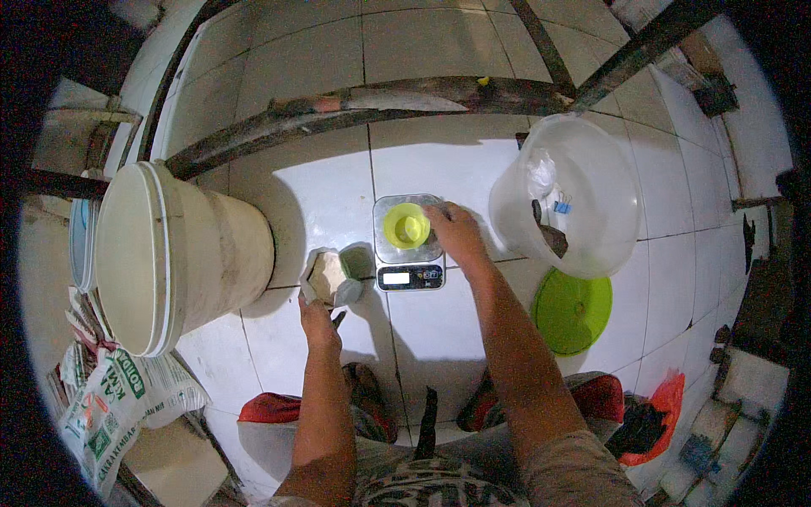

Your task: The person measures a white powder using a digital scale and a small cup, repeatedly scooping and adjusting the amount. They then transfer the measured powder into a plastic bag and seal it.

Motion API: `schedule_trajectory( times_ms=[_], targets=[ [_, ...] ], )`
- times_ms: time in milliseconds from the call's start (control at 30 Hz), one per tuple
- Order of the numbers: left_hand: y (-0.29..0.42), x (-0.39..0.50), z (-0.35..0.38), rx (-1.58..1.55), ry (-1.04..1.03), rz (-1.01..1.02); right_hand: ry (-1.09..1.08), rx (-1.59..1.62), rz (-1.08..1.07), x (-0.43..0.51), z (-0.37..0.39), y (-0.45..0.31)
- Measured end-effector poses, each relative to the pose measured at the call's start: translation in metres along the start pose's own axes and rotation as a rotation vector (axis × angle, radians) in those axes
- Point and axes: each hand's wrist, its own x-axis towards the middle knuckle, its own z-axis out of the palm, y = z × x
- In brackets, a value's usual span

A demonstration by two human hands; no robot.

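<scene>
A small yellow-green plastic cup (395, 239) stands on the steel plate of a digital kitchen scale (412, 277), with some pale matter at its bottom. My right hand (457, 231) has its fingers at the cup's right rim, gripping that side. To the left of the scale, an opened plastic bag of pale powder (327, 277) rests on the tiles. My left hand (319, 320) grips the near edge of this bag. What the scale's lit display reads is washed out.
A large lidded bucket (228, 247) lies on its side at left, near printed sacks (111, 405). At right, a translucent tub (602, 196) holds a plastic bag and a blue binder clip (562, 206), beside a green lid (573, 317). A knife (405, 100) rests on the wooden rail (513, 95) ahead.
</scene>
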Motion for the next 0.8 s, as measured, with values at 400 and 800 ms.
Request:
schedule_trajectory(
  times_ms=[400, 800],
  targets=[
    [0.020, -0.018, 0.028, 0.041, -0.142, 0.076, 0.169, 0.265, -0.100, -0.060, -0.074, -0.095],
    [0.005, -0.016, 0.025, -0.036, -0.090, 0.130, -0.090, 0.346, -0.328, -0.100, 0.018, -0.103]
  ],
)
